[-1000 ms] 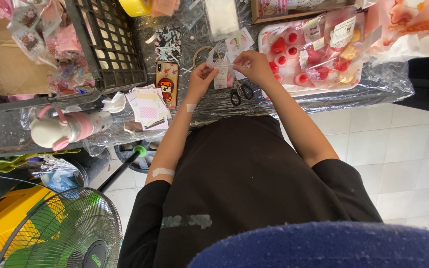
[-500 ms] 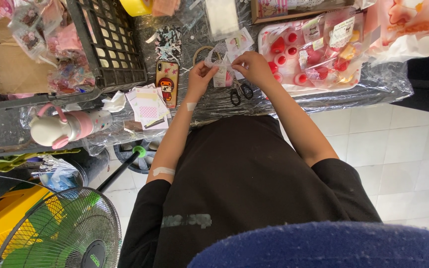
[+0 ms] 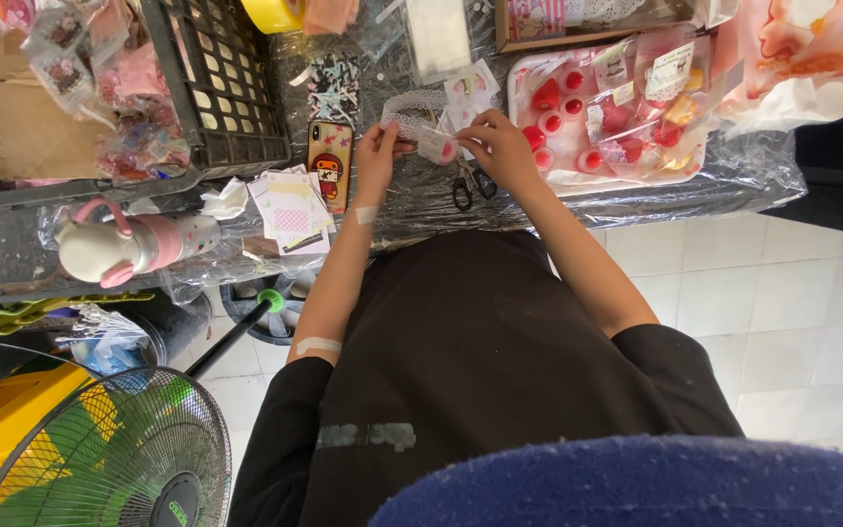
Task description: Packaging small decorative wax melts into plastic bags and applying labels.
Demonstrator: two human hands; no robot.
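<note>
Both my hands meet over the plastic-covered table edge. My left hand (image 3: 378, 148) and my right hand (image 3: 496, 146) together pinch a small clear packet (image 3: 435, 146) with a pink item inside. A strip of white lace (image 3: 404, 109) lies just beyond the fingers. Black scissors (image 3: 474, 182) lie on the table under my right wrist. A phone in a cartoon case (image 3: 329, 163) lies flat to the left of my left hand.
A white tray (image 3: 539, 73) of red and pink small goods sits to the right. A black plastic crate (image 3: 217, 88) stands at left, with a stack of small cards (image 3: 291, 207), a pink and white bottle (image 3: 124, 249) and a fan (image 3: 100, 459) below.
My hands have drawn slightly closer together around the small packet; little else has shifted.
</note>
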